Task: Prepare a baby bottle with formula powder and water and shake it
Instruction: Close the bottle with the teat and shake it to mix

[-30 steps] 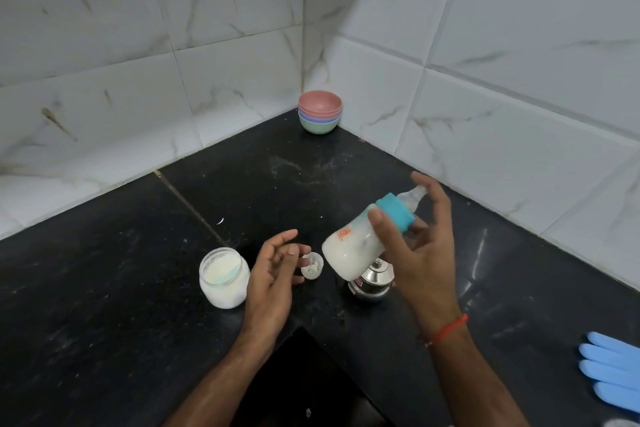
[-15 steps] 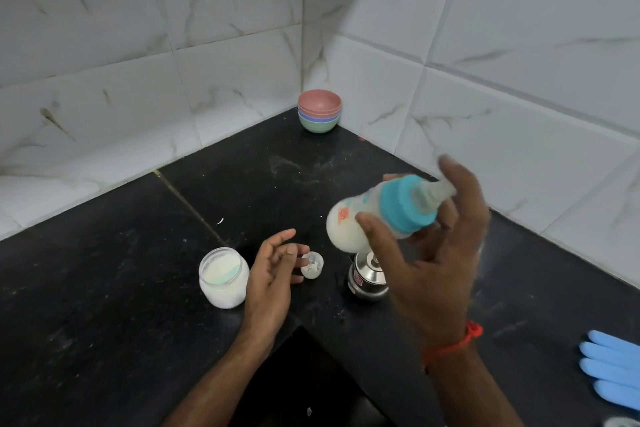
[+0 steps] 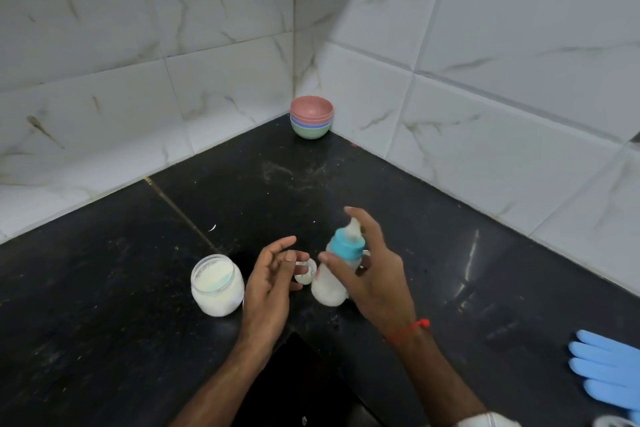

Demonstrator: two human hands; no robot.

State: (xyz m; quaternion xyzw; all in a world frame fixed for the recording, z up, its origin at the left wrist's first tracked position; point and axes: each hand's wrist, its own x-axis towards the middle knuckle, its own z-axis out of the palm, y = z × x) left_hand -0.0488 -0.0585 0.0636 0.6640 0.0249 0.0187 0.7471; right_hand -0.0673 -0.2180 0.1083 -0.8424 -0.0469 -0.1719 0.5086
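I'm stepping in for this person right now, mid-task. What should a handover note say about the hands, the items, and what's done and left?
Right hand: fingers wrapped around the baby bottle, held above the counter, teal collar and teat on, milky liquid inside.
Left hand: open, holding nothing, beside the small clear cap.
Formula jar: lid off, left of the left hand.
Done: powder and water in, top fitted.
Left: finish shaking, set the bottle down.

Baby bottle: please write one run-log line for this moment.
right hand: holds baby bottle, milky | left hand: open, idle | powder jar: uncapped
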